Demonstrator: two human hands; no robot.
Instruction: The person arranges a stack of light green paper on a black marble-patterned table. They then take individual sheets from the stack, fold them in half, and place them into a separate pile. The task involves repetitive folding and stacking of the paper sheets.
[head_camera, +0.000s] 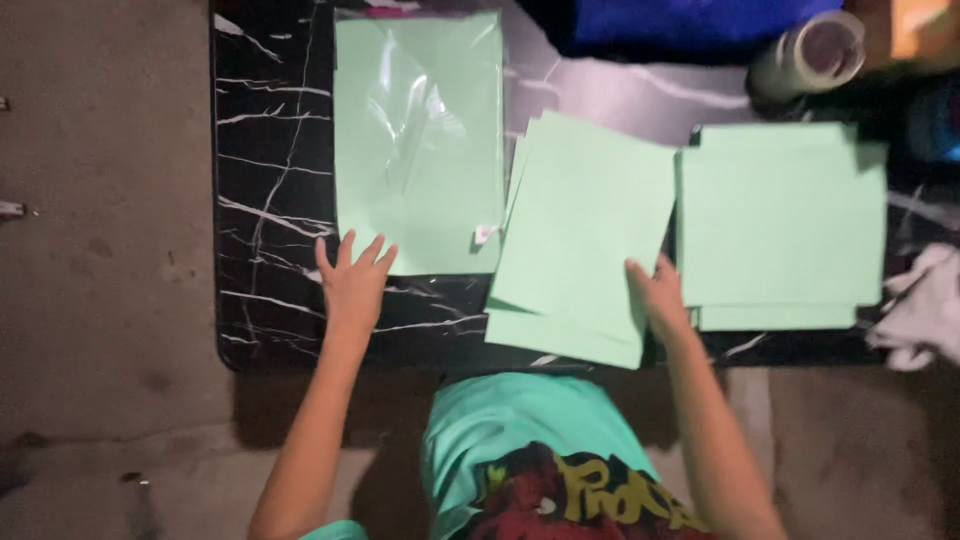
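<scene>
Three lots of pale green paper lie on a black marble-patterned table (265, 200). A plastic-wrapped pack of green paper (418, 140) lies at the left. My left hand (352, 280) rests flat, fingers spread, at the pack's near left corner. In the middle sits a skewed loose stack of green sheets (580, 240). My right hand (660, 295) grips that stack's right near edge. A third, squarer stack of green sheets (780, 225) lies at the right, just beside my right hand.
A roll of tape (812, 55) stands at the back right, next to a blue object (690, 25). A crumpled white cloth (925, 310) lies at the table's right edge. Grey floor (100, 250) stretches to the left. My teal shirt (520, 450) fills the bottom middle.
</scene>
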